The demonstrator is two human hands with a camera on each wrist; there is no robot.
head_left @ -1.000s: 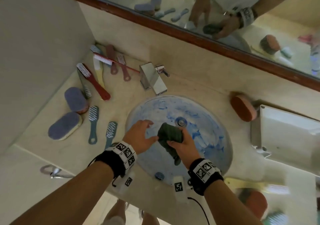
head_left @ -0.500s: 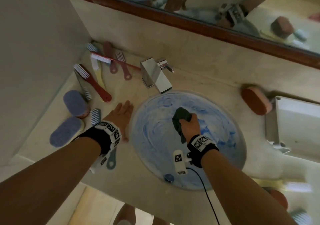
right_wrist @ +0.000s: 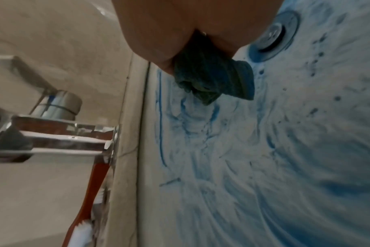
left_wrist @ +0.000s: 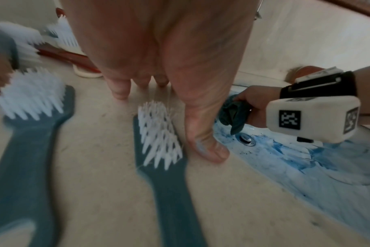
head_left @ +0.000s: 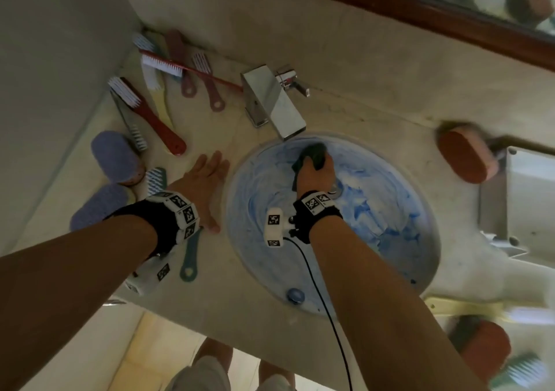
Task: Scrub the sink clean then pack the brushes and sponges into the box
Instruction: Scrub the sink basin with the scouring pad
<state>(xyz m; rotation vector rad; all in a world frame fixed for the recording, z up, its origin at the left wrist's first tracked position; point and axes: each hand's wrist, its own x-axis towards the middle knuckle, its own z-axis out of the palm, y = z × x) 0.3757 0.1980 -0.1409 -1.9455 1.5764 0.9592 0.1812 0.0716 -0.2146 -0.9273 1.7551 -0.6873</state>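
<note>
Two hands: right hand grips cloth; left hand flat on counter.

The room is dim and warm-toned, the beige stone worktop evenly lit with only soft shadows under my forearms. The head view bends toward its edges; the rust-red oval sponge near the worktop's right edge smears with motion blur. Faint glare sits on the square chrome tap. On my left wrist's view the blue-handled white-bristled brush is soft, my palm looming out of focus.
</note>
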